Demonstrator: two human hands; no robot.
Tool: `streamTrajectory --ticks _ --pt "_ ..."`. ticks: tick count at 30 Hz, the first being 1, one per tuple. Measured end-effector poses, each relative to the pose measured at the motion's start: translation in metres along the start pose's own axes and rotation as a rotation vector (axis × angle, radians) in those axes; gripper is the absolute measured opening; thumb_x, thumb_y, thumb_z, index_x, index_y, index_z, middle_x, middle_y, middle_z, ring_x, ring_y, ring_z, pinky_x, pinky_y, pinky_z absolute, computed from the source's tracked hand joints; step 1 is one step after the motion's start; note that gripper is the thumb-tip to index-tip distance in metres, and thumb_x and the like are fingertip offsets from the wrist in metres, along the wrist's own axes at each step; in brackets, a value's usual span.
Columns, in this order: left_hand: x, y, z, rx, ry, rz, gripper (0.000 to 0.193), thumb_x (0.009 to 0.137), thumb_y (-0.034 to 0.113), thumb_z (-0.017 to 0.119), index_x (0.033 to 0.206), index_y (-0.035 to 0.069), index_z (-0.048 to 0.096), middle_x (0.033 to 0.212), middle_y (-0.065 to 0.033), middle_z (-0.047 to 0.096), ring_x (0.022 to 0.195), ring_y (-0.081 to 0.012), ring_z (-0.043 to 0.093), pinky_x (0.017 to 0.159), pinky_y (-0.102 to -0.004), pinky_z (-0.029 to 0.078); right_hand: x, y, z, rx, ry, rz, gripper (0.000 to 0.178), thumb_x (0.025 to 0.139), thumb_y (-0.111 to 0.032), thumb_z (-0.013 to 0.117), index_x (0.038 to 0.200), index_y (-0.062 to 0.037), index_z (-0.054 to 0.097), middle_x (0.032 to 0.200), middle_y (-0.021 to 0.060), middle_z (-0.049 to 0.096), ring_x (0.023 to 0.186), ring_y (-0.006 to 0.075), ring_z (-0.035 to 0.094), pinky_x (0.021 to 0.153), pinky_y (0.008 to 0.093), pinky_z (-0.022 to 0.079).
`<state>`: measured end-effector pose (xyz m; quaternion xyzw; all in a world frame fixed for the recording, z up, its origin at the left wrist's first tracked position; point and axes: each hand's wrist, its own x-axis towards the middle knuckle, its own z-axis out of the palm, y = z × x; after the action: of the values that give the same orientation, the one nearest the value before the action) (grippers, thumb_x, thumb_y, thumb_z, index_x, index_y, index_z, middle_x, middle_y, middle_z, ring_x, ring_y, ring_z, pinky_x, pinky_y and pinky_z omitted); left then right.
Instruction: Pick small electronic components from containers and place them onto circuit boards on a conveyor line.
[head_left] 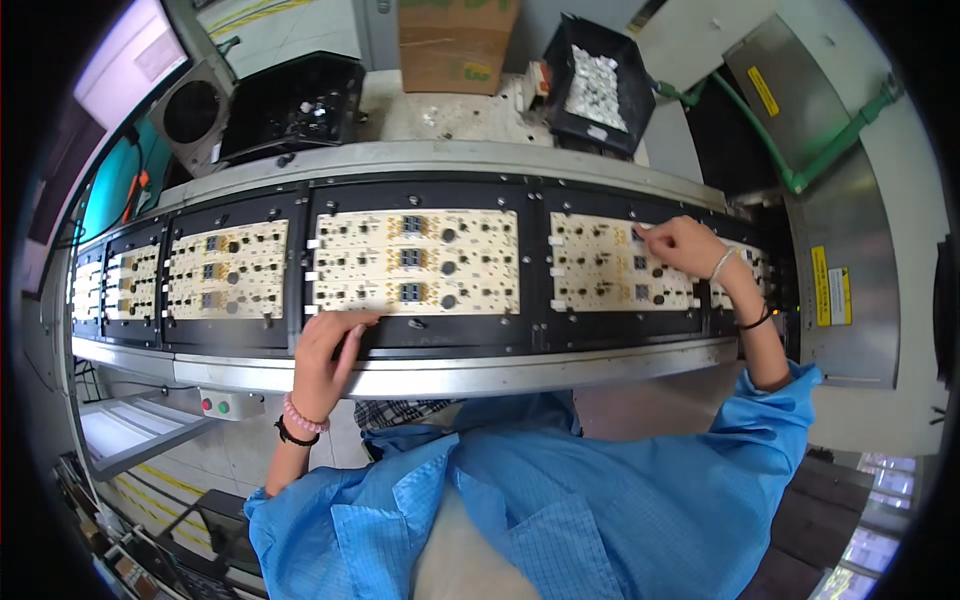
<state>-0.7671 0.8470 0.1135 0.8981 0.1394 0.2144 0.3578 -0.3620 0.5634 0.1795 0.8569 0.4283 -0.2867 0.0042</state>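
Observation:
My left hand (328, 350) rests at the near edge of the middle black carrier frame (450, 335), thumb apart from the stretched fingers. Its fingertips reach the lower edge of a cream circuit board panel (470, 290) there, and it holds nothing. This panel has three rows of parts, each with a dark square display component (411, 259) and a round black part. Over the panel on the right (590, 265), my right hand (685, 247) is closed, its fingertips at the dark square part of the top row. Whether something small is pinched between them is hidden.
More carriers with panels (230, 270) line the conveyor to the left. Beyond its metal rail (450, 155) stand a black bin (295, 105), a cardboard box (458, 45) and a black tray of small whitish parts (598, 90). A button box (230, 404) hangs below the near rail.

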Motion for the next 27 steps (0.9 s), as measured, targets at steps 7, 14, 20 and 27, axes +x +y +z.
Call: streamTrajectory --ticks 7,14,20,27 --pt "0.025 -0.032 -0.05 0.022 -0.113 0.034 0.029 0.088 0.001 0.057 0.117 0.003 0.058 0.11 -0.0153 0.06 0.102 -0.0323 0.057 0.09 -0.0371 0.045 0.111 -0.031 -0.051 -0.232 0.603 -0.245 0.021 0.093 -0.013 0.051 0.108 -0.0068 0.065 0.084 0.0151 0.06 0.074 0.0276 0.061 0.066 0.0349 0.047" --pt "0.116 -0.123 -0.089 0.438 0.259 0.207 0.041 0.085 0.005 0.06 0.124 -0.002 0.049 0.122 -0.018 0.053 0.112 -0.035 0.051 0.098 -0.0399 0.043 0.272 0.015 -0.056 -0.189 0.265 0.073 0.051 0.089 -0.023 0.055 0.13 0.0036 0.043 0.13 0.0304 0.048 0.119 0.0468 0.047 0.103 0.0444 0.04" --pt "0.237 -0.241 -0.098 0.605 -0.217 -0.164 0.025 0.086 0.021 0.058 0.1 0.004 0.068 0.094 -0.0199 0.067 0.091 -0.0352 0.064 0.079 -0.0426 0.051 0.303 0.068 -0.025 0.222 0.571 -0.109 0.038 0.086 -0.014 0.056 0.116 0.0033 0.042 0.112 0.0321 0.055 0.107 0.0465 0.055 0.091 0.0449 0.044" --pt "0.296 -0.413 -0.082 0.054 -0.764 -0.043 0.044 0.08 0.049 0.062 0.098 0.009 0.071 0.082 -0.0113 0.071 0.067 -0.0231 0.069 0.059 -0.0346 0.054 0.285 0.033 -0.034 0.174 0.497 0.053 0.045 0.089 -0.028 0.055 0.123 -0.0002 0.043 0.12 0.0316 0.056 0.114 0.0465 0.052 0.094 0.0466 0.044"
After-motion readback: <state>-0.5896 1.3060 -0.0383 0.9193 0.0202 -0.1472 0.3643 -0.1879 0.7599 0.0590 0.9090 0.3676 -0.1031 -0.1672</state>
